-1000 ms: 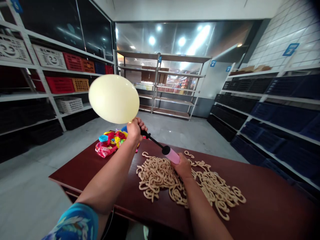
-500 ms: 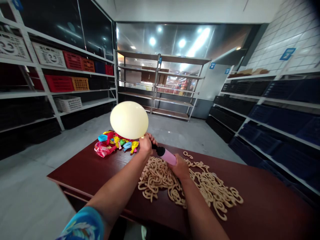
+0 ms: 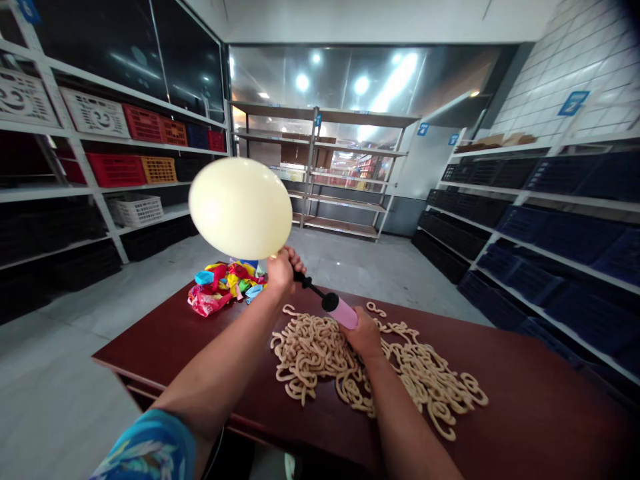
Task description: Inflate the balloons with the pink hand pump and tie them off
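Observation:
A pale yellow inflated balloon (image 3: 241, 208) rises above the table's far left part. Its neck is pinched in my left hand (image 3: 283, 270), which also grips the black nozzle end of a hand balloon pump (image 3: 341, 311). Around the pump's pink barrel my right hand (image 3: 364, 333) is closed. Between the hands a length of the pump's black rod shows. Under and beside my right hand lies a heap of beige twisted, rope-like pieces (image 3: 313, 353). Left of it sits a pile of uninflated coloured balloons (image 3: 227, 283), some in a red and clear bag.
The dark red-brown table (image 3: 180, 340) has its left corner near the grey floor. Shelves with plastic crates (image 3: 117, 170) line the left wall; dark blue and black bins (image 3: 575, 233) fill the right shelves. A metal rack (image 3: 350, 173) stands at the back.
The balloon has grown larger. My left hand has moved up and left with it, away from my right hand, and more of the pump's black rod shows.

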The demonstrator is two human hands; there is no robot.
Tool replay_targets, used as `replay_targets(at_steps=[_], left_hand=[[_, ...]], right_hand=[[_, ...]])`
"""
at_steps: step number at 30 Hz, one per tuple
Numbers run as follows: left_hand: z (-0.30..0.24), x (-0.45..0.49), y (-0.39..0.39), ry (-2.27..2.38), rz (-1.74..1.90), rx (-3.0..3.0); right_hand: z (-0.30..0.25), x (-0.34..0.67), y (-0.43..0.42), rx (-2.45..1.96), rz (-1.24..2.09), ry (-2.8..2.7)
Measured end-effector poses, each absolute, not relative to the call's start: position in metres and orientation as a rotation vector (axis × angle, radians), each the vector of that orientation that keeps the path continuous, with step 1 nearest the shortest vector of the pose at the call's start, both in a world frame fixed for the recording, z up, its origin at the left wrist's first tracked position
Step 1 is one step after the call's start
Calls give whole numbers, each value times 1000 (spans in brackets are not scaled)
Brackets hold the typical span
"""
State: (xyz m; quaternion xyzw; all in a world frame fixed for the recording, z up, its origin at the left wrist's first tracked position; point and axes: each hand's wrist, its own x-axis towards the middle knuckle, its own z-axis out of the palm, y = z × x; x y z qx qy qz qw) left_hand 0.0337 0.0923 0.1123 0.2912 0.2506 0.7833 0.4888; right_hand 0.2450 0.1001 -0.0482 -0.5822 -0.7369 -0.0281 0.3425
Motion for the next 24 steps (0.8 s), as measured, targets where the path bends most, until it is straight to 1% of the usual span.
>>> replay_targets(at_steps=[5,8,12,20,24], left_hand=[[66,74,102,630,1800,648],[57,82,102,633,1793,593],[72,70,96,658,1822,603],[135,13,72,578,1899,758],[138,14,75,558,1925,787]], right_hand=[[-47,244,99,-1571,-79,-1960],[-46,243,99,-1560,-55,-1990],[-45,243,98,-1483,-22,-1987],[-38,245,96,-1415,70,-1921],[-40,242,96,-1478,63,-1925]])
